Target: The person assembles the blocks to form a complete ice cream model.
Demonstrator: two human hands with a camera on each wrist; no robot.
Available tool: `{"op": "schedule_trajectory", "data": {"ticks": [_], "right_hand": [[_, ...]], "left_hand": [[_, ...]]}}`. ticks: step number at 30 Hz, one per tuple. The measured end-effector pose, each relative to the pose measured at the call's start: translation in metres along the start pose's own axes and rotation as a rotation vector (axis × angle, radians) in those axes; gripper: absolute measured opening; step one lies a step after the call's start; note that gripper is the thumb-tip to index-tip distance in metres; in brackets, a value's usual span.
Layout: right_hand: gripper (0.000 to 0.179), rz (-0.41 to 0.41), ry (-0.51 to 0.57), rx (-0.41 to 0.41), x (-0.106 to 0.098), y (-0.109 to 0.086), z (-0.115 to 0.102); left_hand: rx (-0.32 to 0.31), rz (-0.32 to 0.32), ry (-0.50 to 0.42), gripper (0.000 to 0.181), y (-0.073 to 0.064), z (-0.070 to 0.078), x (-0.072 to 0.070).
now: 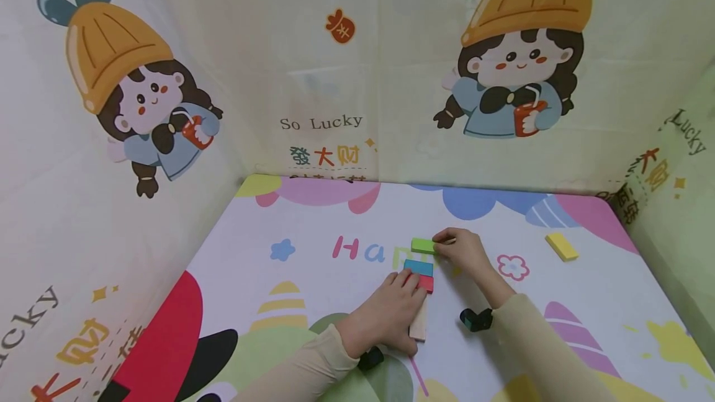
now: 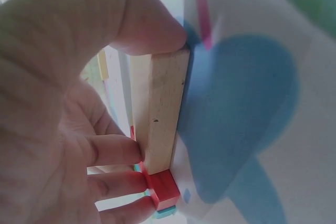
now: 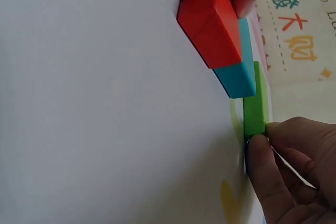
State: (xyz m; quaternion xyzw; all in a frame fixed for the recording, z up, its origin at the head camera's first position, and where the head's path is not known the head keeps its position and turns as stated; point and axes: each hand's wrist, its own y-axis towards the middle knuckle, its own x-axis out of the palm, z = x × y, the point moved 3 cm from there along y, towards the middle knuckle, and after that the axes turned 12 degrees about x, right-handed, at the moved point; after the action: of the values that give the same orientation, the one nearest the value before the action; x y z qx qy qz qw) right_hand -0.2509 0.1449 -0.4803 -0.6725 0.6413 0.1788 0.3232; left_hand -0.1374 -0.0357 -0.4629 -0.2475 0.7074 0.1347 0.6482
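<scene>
A plain wooden block [image 1: 418, 324] lies lengthwise on the table, its far end against a red block [image 3: 211, 27]. Beyond the red one sits a blue block [image 1: 419, 267], side against side. My left hand [image 1: 385, 312] holds this row: the thumb presses the wooden block's near end, and the fingers curl along its side and onto the red block [image 2: 164, 189]. With thumb and fingers, my right hand [image 1: 465, 254] pinches the right end of a green block [image 1: 422, 245], just past the blue one.
A yellow block [image 1: 561, 247] lies apart at the far right of the patterned tabletop [image 1: 335, 216]. Printed cloth walls [image 1: 391, 98] enclose the back and both sides. Dark wrist cameras are worn at both wrists, the right one [image 1: 476, 320] low over the table.
</scene>
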Motion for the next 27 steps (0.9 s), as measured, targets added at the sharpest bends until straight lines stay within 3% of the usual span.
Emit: {"op": "schedule_trajectory", "data": {"ticks": [8,16,27], "right_hand": [[0.019,-0.065,0.005,0.006,0.0056,-0.0060,-0.0023],[0.016,-0.072,-0.036,-0.060,0.0089,-0.0070,-0.0023],[0.014,-0.090,-0.053,-0.073,0.0097,-0.0090,0.0006]], "left_hand": [[0.004,-0.003,-0.001,0.079,0.0006,-0.0011,0.0025],[-0.002,-0.019,-0.038,0.079,-0.0015,0.0000,-0.0005],[-0.024,-0.059,-0.046,0.085,-0.0025,0.0028,0.0032]]}}
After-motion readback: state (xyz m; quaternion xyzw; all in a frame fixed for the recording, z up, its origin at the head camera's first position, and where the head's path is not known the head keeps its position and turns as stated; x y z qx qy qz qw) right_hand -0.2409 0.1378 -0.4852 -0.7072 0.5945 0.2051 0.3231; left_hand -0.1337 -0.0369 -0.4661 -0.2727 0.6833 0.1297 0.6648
